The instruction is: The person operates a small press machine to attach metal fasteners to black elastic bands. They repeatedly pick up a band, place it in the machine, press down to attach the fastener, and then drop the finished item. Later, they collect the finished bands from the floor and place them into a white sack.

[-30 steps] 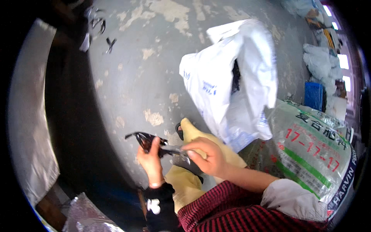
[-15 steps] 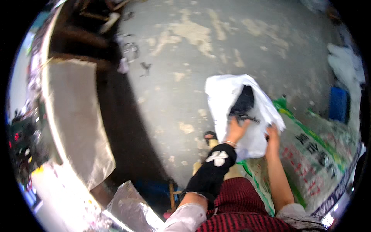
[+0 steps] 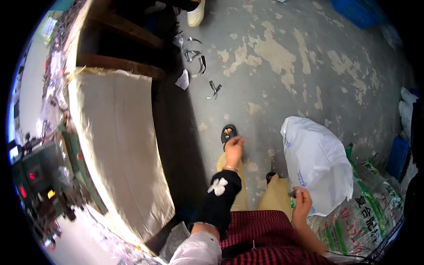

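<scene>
My left hand is out over the floor beside my sandalled foot, its fingers curled together and slightly blurred. Whatever may be in them is hidden. Low on the right, my right hand pinches a small dark piece between thumb and fingers; its exact kind is too small to tell. Right beside that hand stands a white plastic bag with faint blue print, and its contents do not show from here. A black sleeve cover with a white flower wraps my left forearm.
Several dark curved pieces and a white scrap lie on the worn grey floor. A workbench with a hanging pale sheet runs along the left. Printed clear sacks and a blue crate stand at right. Another person's shoe shows far ahead.
Both hands have come away from the white bag's mouth, the left moving leftward and the right down toward my lap. The view has shifted left, and the bag's dark contents no longer show.
</scene>
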